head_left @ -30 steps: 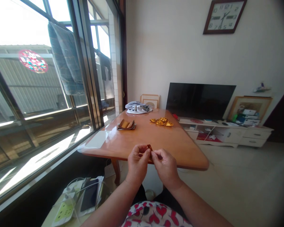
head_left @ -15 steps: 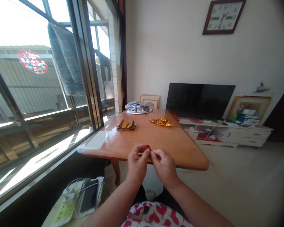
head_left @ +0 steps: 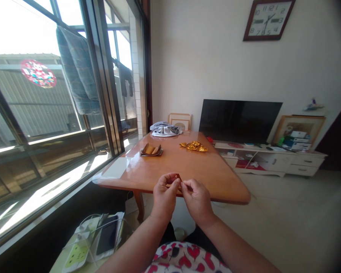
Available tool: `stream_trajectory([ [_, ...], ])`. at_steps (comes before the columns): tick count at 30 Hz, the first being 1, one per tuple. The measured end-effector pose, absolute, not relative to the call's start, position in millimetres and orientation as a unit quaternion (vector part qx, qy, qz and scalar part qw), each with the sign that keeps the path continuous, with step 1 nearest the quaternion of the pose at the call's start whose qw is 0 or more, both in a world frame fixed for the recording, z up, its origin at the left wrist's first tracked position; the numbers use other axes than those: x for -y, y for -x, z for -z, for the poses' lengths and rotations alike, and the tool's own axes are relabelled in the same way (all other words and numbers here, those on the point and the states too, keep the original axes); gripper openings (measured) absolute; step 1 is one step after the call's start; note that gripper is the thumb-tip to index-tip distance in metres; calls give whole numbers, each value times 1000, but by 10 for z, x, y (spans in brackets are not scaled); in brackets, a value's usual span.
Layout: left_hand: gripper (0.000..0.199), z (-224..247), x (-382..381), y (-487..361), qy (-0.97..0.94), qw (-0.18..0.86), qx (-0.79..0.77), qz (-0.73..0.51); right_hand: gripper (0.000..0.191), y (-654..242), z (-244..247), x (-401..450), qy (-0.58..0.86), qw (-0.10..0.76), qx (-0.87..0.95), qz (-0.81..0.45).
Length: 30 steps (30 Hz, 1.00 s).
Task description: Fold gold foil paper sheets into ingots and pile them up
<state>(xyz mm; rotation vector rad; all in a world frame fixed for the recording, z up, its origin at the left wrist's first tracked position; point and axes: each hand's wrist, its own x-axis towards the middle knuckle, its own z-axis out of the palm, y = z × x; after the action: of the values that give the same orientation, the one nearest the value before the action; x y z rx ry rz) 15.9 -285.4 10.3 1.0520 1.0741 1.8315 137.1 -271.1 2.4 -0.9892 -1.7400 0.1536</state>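
Note:
My left hand (head_left: 166,194) and my right hand (head_left: 197,199) meet over the near edge of the table. Pinched between their thumbs and fingertips is a small folded piece of orange-gold paper (head_left: 178,176); the fingers hide most of it. Beyond them on the right lie several crumpled-looking shiny gold foil pieces (head_left: 197,146). A stack of gold-brown paper sheets (head_left: 151,149), curled up at its sides, rests farther left on the tabletop.
The wooden table (head_left: 173,167) has a bundle of grey-white cloth (head_left: 165,129) at its far end. Low on the left, a power strip (head_left: 77,252) and a phone (head_left: 107,235) lie among cables. A television (head_left: 240,121) stands on the white cabinet (head_left: 281,163) behind.
Both hands stay together on the small paper with almost no movement. The camera view has shifted very slightly.

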Motion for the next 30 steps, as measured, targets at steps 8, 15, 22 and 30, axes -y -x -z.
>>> stream_trajectory([
  [8,30,-102,2867,-161,-417,352,-427,-721,22,-1369,-29,2709,418,530,736,-46],
  [15,27,-103,2888,-194,-402,376,-403,-731,20,-1374,-5,2689,423,530,734,-44],
  [22,30,-136,2886,-197,-364,409,-382,-745,20,-1370,-14,2722,413,536,735,-53],
  [30,25,-157,2911,-164,-326,504,-355,-717,16,-1365,-19,2717,406,534,740,-58],
])
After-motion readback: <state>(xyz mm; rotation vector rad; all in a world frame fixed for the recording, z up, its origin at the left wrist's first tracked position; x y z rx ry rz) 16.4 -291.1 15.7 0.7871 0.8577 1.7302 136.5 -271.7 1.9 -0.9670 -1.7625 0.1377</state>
